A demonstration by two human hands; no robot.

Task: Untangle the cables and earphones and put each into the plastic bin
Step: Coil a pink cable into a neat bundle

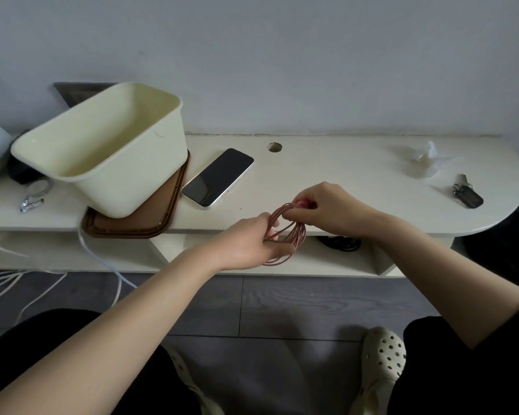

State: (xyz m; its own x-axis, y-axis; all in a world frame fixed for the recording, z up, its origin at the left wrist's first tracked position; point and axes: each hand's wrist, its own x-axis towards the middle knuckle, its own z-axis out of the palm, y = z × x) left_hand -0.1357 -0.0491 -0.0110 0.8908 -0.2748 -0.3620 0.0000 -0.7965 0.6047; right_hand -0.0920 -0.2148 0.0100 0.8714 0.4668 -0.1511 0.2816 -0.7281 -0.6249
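A pink cable wound into several loops hangs between my two hands at the table's front edge. My left hand grips the loops from the left side. My right hand pinches the upper end of the coil, where a pink plug tip shows between the fingers. The cream plastic bin stands tilted on a brown lid at the left of the table, its inside looking bare. A dark cable bundle lies on the shelf under the tabletop, partly hidden by my right wrist.
A phone lies face up beside the bin. A key fob and crumpled clear plastic sit at the right end. A cable hole opens near the wall. White cords trail on the floor at left.
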